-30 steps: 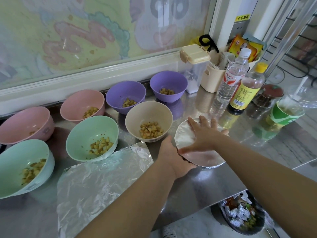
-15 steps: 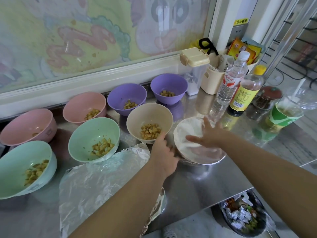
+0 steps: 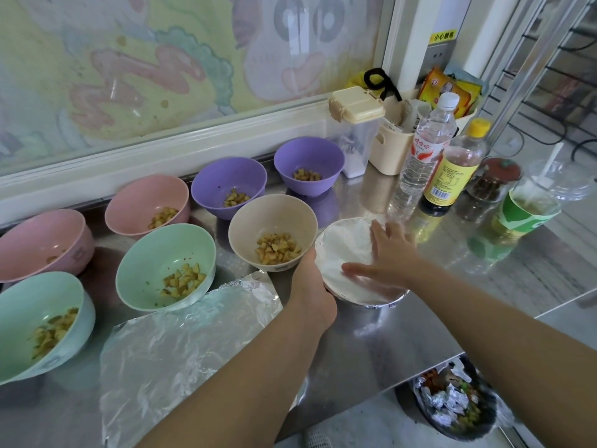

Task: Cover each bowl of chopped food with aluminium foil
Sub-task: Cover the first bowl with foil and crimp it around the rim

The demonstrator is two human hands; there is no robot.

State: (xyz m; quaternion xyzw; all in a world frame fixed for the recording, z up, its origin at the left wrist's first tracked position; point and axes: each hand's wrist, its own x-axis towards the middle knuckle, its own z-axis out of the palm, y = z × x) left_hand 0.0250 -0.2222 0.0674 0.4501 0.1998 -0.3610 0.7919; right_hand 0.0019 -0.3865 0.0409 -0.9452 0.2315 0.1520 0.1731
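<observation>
One bowl wears its foil in the head view: the covered bowl (image 3: 342,250), at the right end of the steel counter (image 3: 403,331). The right hand (image 3: 389,255) lies flat on its top, fingers spread. The left hand (image 3: 311,286) sits against its left wall with fingers hidden, so a grip cannot be told. The uncovered beige bowl (image 3: 273,232) stands just left, beside that hand. The loose foil sheet (image 3: 181,334) lies by the left forearm, its long axis running toward the beige bowl; the left hand is nearer both.
</observation>
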